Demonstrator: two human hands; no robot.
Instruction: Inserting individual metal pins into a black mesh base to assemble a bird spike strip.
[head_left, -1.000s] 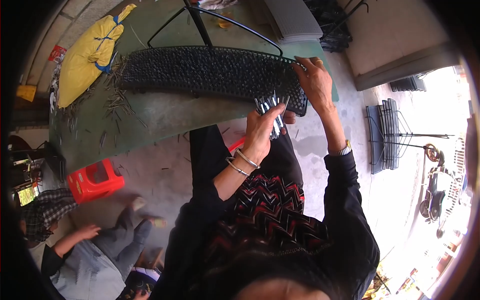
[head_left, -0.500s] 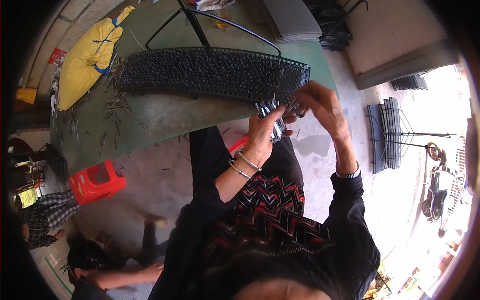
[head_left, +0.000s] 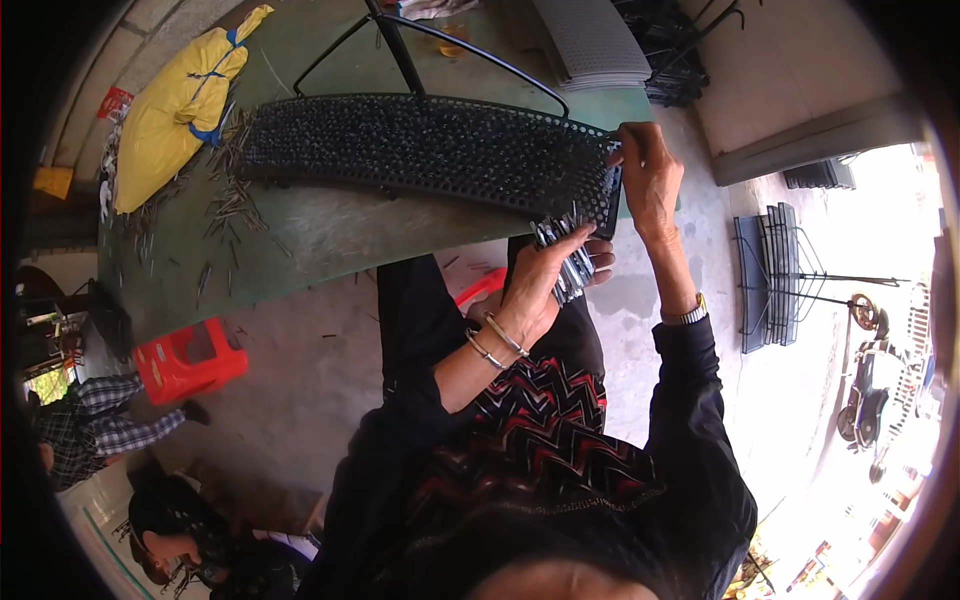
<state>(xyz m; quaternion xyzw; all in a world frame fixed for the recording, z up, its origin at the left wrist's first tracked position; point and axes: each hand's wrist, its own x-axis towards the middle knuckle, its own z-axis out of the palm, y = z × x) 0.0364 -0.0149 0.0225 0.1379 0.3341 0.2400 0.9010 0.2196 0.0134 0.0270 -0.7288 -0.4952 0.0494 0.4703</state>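
My left hand is closed around a bundle of thin, shiny dark metal pieces. It is just below the near right corner of a black perforated metal panel. That long panel lies on a green table, with black bars rising from its far side and many small dark pieces over its holes. At the panel's right end is my right hand, its fingers bent and pressed together at the edge. Whatever those fingertips grip is too small to make out.
Loose thin metal pieces lie beside a yellow sack. Grey perforated sheets are stacked at the far right of the table. A red stool, black racks and two people are around the table.
My right hand has moved from beside the bundle up and right to the panel's end. The left hand has shifted slightly right and down, still holding the bundle. The people at lower left have moved.
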